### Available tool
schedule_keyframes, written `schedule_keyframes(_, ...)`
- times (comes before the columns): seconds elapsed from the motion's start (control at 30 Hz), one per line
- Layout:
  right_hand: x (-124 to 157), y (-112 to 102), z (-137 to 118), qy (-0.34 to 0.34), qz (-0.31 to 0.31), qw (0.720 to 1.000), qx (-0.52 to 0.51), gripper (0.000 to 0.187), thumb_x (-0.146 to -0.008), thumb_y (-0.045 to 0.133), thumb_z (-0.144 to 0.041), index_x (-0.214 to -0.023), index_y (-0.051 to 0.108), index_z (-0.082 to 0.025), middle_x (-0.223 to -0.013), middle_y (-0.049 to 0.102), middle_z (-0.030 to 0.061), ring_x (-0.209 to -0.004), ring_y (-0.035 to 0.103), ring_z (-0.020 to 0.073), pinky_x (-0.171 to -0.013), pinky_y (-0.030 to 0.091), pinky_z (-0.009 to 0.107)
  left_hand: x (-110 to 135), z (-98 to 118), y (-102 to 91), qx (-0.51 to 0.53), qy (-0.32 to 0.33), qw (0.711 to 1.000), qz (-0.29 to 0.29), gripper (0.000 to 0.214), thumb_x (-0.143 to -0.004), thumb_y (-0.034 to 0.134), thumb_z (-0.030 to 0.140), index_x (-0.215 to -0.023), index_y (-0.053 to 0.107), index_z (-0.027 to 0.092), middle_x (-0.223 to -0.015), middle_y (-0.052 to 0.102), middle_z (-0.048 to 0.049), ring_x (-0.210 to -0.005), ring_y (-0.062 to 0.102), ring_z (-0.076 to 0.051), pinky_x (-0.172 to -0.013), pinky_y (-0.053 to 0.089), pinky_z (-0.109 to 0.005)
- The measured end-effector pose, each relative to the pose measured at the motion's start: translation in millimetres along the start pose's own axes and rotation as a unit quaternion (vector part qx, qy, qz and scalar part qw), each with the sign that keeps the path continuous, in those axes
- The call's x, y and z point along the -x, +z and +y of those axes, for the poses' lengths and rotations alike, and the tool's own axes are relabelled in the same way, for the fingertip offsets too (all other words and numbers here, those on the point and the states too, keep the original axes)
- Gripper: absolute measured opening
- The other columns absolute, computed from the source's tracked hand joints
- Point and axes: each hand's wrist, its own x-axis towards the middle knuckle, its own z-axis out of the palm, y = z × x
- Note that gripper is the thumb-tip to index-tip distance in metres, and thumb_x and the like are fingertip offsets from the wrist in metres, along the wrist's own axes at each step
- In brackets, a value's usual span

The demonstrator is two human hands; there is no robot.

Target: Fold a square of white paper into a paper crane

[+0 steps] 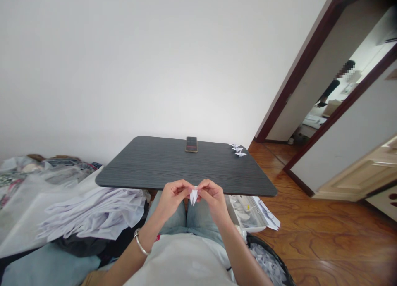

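Note:
A small piece of folded white paper (193,196) with two narrow points hanging down is pinched between both hands, just in front of the table's near edge. My left hand (175,196) grips its left side with closed fingertips. On the right side, my right hand (213,196) pinches it in the same way. Several folded white paper cranes (238,151) sit in a row at the far right corner of the dark table (155,162).
A dark framed device (191,144) stands at the table's back edge. White cloth (96,211) is heaped at left. A box (246,213) and a bin of paper pieces (268,261) are at right. A person (330,89) is beyond the doorway.

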Motion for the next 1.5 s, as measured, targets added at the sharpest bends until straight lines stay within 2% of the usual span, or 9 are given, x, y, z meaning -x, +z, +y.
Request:
schedule_keyframes(0.27, -1, -2, 3, -0.02, 0.011, 0.999, 0.038, 0.008, -0.073, 0.061, -0.024, -0.067, 0.062, -0.02, -0.056, 0.056, -0.004, -0.047, 0.049, 0.01, -0.046, 0.041, 0.021, 1, 2, -0.6, 0.007, -0.026, 0.999, -0.019, 0.017, -0.073, 0.063, 0.028, -0.076, 0.069, 0.013, -0.068, 0.07, -0.0038, -0.065, 0.064, -0.015, -0.064, 0.05, -0.025)
schedule_keyframes(0.5, 1, -2, 2, -0.024, 0.013, 0.997, 0.066, 0.013, -0.077, 0.059, -0.03, -0.071, 0.061, -0.019, -0.06, 0.06, -0.0018, -0.051, 0.053, 0.0119, -0.049, 0.044, 0.023, -2, -7, -3.7, -0.012, -0.045, 0.999, 0.019, 0.012, -0.065, 0.071, 0.024, -0.071, 0.069, 0.013, -0.069, 0.071, -0.003, -0.062, 0.063, -0.013, -0.062, 0.049, -0.022)
schedule_keyframes(0.7, 2, -2, 4, -0.029, 0.013, 0.995, 0.094, 0.01, -0.073, 0.065, -0.025, -0.074, 0.058, -0.019, -0.065, 0.06, -0.0013, -0.057, 0.056, 0.0126, -0.052, 0.044, 0.023, -2, -6, -4.7, -0.026, -0.044, 0.998, 0.041, 0.014, -0.062, 0.074, 0.023, -0.068, 0.066, 0.013, -0.065, 0.069, -0.0019, -0.06, 0.061, -0.012, -0.061, 0.048, -0.022)
schedule_keyframes(0.9, 0, -1, 4, -0.014, 0.023, 0.996, 0.082, 0.01, -0.073, 0.065, -0.027, -0.072, 0.058, -0.019, -0.061, 0.06, -0.0018, -0.053, 0.054, 0.0125, -0.049, 0.043, 0.023, -3, -5, -2.8, 0.007, -0.027, 0.998, 0.062, 0.02, -0.059, 0.074, 0.019, -0.066, 0.057, 0.015, -0.061, 0.063, 0.0024, -0.058, 0.059, -0.01, -0.058, 0.048, -0.021)
schedule_keyframes(1.27, -1, 0, -1, 0.023, 0.041, 0.998, 0.029, 0.014, -0.068, 0.07, -0.029, -0.068, 0.06, -0.018, -0.059, 0.058, -0.0024, -0.051, 0.051, 0.0106, -0.05, 0.041, 0.022, -3, -1, -7.8, 0.018, -0.033, 0.999, -0.008, 0.018, -0.061, 0.074, 0.018, -0.072, 0.06, 0.013, -0.069, 0.066, -0.0009, -0.063, 0.062, -0.012, -0.064, 0.05, -0.024)
schedule_keyframes(1.4, 0, 0, -1, 0.03, 0.037, 0.999, 0.022, 0.016, -0.067, 0.07, -0.03, -0.068, 0.061, -0.018, -0.06, 0.06, -0.0016, -0.053, 0.053, 0.0115, -0.051, 0.042, 0.022, -3, -2, -9.1, 0.013, -0.037, 0.999, -0.023, 0.016, -0.064, 0.072, 0.019, -0.076, 0.064, 0.013, -0.072, 0.068, -0.0027, -0.065, 0.063, -0.013, -0.066, 0.05, -0.025)
schedule_keyframes(1.5, 0, -1, 1, 0.027, 0.034, 0.999, 0.027, 0.014, -0.067, 0.071, -0.028, -0.068, 0.061, -0.017, -0.06, 0.06, -0.0023, -0.052, 0.052, 0.0105, -0.05, 0.041, 0.021, -4, -3, -8.7, 0.004, -0.049, 0.999, -0.015, 0.012, -0.063, 0.071, 0.02, -0.072, 0.066, 0.013, -0.067, 0.069, -0.0024, -0.063, 0.063, -0.013, -0.065, 0.05, -0.025)
